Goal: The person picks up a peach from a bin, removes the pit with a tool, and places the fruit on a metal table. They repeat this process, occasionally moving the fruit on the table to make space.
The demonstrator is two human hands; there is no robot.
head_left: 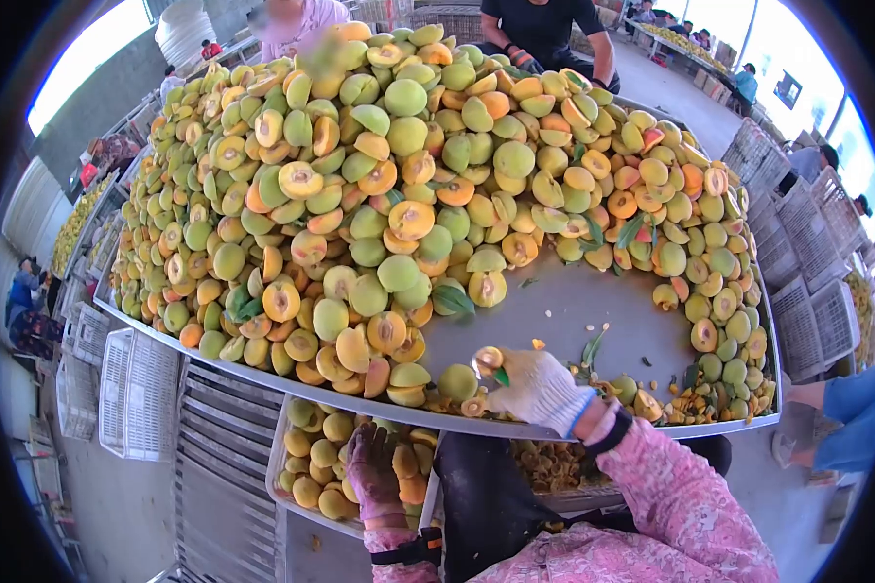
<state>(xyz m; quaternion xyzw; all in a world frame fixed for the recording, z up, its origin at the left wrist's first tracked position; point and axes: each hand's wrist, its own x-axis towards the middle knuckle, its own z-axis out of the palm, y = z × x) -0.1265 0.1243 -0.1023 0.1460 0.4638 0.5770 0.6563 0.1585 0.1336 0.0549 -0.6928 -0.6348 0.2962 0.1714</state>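
Note:
A large heap of green and orange fruit (360, 223), many pieces cut in halves, lies on a grey metal table (554, 321). My right hand (538, 389), in a white glove, is at the table's front edge, its fingers closed round a small ring-shaped metal tool (488, 363). A whole green fruit (457, 382) lies just left of it. Below the edge, my left hand (375, 471), in a stained pinkish glove, rests with its fingers extended over a crate of fruit (274, 464), beside several orange halves.
White plastic crates (131, 394) stand at the left beside a slatted metal rack (228, 457). More crates (792, 316) are stacked at the right. Across the table are two people (544, 29). A bin of scraps (554, 464) is below the table edge.

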